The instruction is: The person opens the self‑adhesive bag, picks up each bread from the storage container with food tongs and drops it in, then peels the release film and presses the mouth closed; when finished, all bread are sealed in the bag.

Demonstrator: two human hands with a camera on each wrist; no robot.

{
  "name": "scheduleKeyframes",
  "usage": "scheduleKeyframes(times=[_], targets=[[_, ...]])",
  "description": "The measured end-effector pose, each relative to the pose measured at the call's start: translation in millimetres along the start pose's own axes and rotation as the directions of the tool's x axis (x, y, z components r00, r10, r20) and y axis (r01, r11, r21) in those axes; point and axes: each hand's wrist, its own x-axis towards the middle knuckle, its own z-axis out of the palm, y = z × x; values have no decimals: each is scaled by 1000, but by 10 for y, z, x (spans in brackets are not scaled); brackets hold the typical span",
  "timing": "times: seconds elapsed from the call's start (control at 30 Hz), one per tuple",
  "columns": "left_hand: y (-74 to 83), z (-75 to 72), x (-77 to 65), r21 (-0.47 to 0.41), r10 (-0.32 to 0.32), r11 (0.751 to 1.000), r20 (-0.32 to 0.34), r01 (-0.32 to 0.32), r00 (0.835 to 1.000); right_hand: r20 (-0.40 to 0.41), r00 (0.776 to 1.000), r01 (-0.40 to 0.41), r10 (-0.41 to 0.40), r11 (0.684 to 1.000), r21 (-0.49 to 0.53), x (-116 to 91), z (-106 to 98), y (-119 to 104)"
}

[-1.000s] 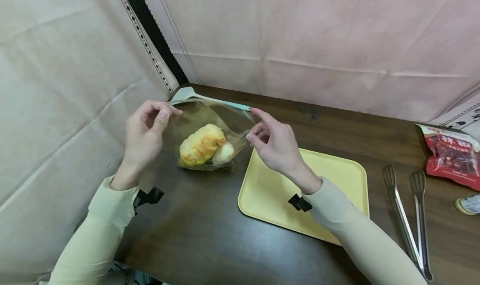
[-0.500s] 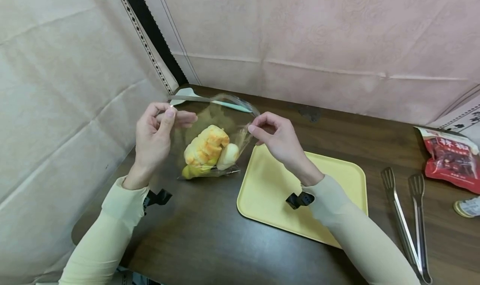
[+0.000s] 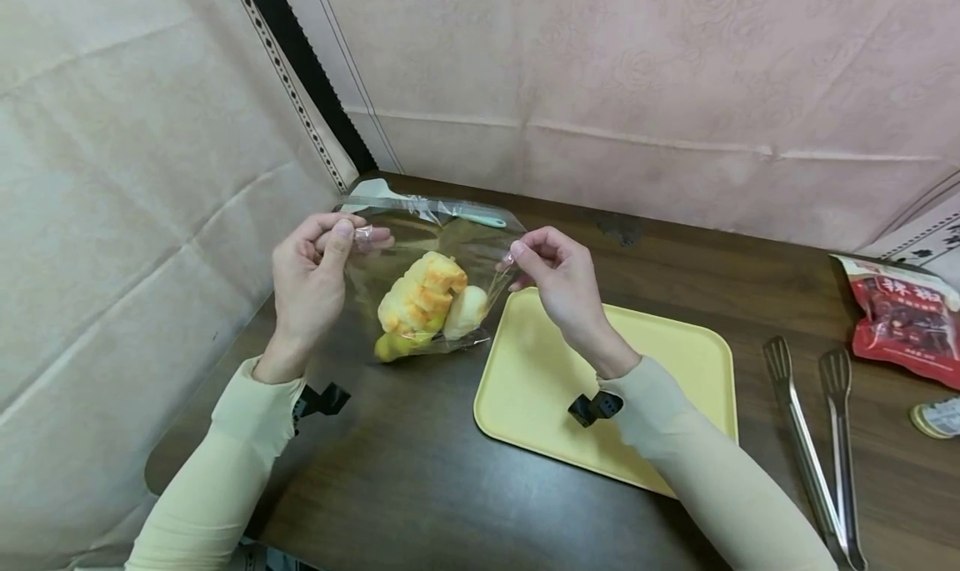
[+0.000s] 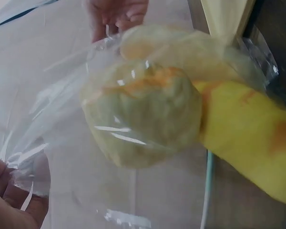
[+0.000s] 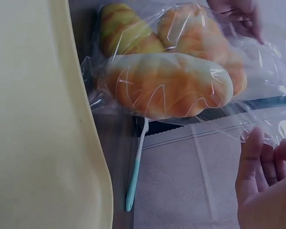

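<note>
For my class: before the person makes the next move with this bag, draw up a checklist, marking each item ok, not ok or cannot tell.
1. Left hand holds the clear bag: ok.
2. Right hand holds it too: ok.
3. Three bread pieces inside: ok, all show in the right wrist view.
4. Bag sealed: cannot tell.
5. Space above the yellow tray free: not ok, the right forearm crosses it.
6. Tongs away from the bag: ok, beyond the tray, to the right.

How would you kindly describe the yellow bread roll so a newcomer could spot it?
Left of the yellow tray in the head view, find the clear bag held by the left hand and right hand. Low at its left sits the bread roll, deeper yellow than the lumpy roll above and the pale roll at right.
</note>
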Motion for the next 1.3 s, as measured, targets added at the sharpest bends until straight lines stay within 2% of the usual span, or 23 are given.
scheduleKeyframes(times=[0.23, 0.33, 0.43, 0.53, 0.6, 0.63, 0.67, 0.7, 0.73, 0.8, 0.87, 0.93, 1.0, 1.07, 1.23, 1.3], targets=[[40, 102, -31, -31, 30, 999, -21, -30, 999, -30, 999, -36, 38, 997, 71, 17, -22, -3], [43, 135, -36, -40, 38, 998, -24, -39, 999, -85, 995, -34, 43, 994, 103, 28, -26, -15], [58, 170, -51, -34, 53, 998, -22, -54, 998, -173, 985, -4, 19, 996, 88, 26, -19, -24], [79, 211, -66, 5, 93, 996, -8, -93, 996, -267, 961, 80, -71, 997, 23, 5, 8, -58], [97, 240, -77, 36, 124, 992, 6, -124, 992, -304, 931, 185, -201, 979, -81, -35, 49, -119], [106, 255, -83, 50, 141, 989, 12, -141, 990, -309, 908, 250, -282, 958, -138, -59, 80, -160], [116, 267, -89, 71, 161, 984, 19, -162, 987, -294, 880, 320, -372, 924, -211, -83, 116, -208], [127, 281, -96, 88, 177, 980, 25, -178, 984, -265, 844, 394, -466, 874, -284, -112, 160, -264], [138, 296, -102, 107, 195, 975, 29, -197, 980, -219, 801, 466, -557, 810, -355, -136, 208, -319], [157, 325, -116, 145, 229, 962, 35, -232, 973, -98, 704, 598, -704, 661, -453, -170, 314, -427], [173, 356, -130, 195, 266, 943, 46, -269, 963, 33, 615, 693, -788, 520, -500, -182, 416, -523], [186, 386, -150, 238, 295, 924, 52, -299, 954, 140, 552, 750, -822, 416, -514, -172, 512, -597], [191, 409, -176, 278, 322, 904, 54, -324, 945, 227, 513, 784, -828, 344, -517, -147, 588, -646], [198, 426, -203, 324, 350, 880, 54, -348, 935, 295, 483, 800, -824, 279, -531, -119, 644, -682], [215, 451, -242, 439, 436, 789, 92, -430, 895, 413, 429, 800, -803, 125, -587, -76, 696, -732], [224, 464, -238, 460, 473, 757, 104, -464, 875, 444, 414, 794, -795, 77, -603, -71, 694, -747]])
